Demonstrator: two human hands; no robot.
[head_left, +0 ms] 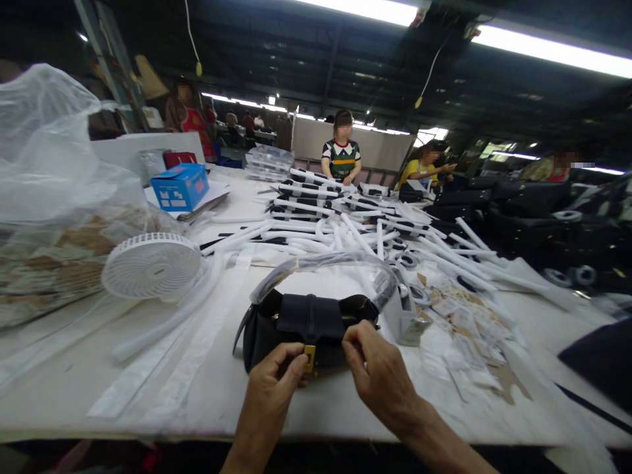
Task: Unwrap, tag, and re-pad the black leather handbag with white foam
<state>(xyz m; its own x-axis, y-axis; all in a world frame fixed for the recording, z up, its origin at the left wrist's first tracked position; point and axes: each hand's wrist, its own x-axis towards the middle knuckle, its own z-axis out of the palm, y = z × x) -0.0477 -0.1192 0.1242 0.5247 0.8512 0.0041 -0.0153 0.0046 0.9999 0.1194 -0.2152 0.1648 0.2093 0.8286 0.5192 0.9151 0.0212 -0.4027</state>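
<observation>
A black handbag point(261, 332) sits upright on the table in front of me, its front flap point(311, 316) folded over the opening. Its handle point(326, 261), wrapped in clear plastic, arches up behind it. My left hand point(274, 378) pinches the gold clasp point(309, 359) at the bottom of the flap between thumb and fingers. With curled fingers, my right hand point(378, 368) grips the front upper edge of the bag, right of the flap; the fingertips are partly hidden. A grey-white box point(407, 319) stands just right of the bag.
A white fan point(153, 266) and a blue box point(180, 186) are on the left, near a large plastic bag point(44, 158). White wrapped strips point(296, 234) pile up behind the handbag. Tags and clear packets point(469, 316) lie right. A co-worker point(342, 155) stands across the table.
</observation>
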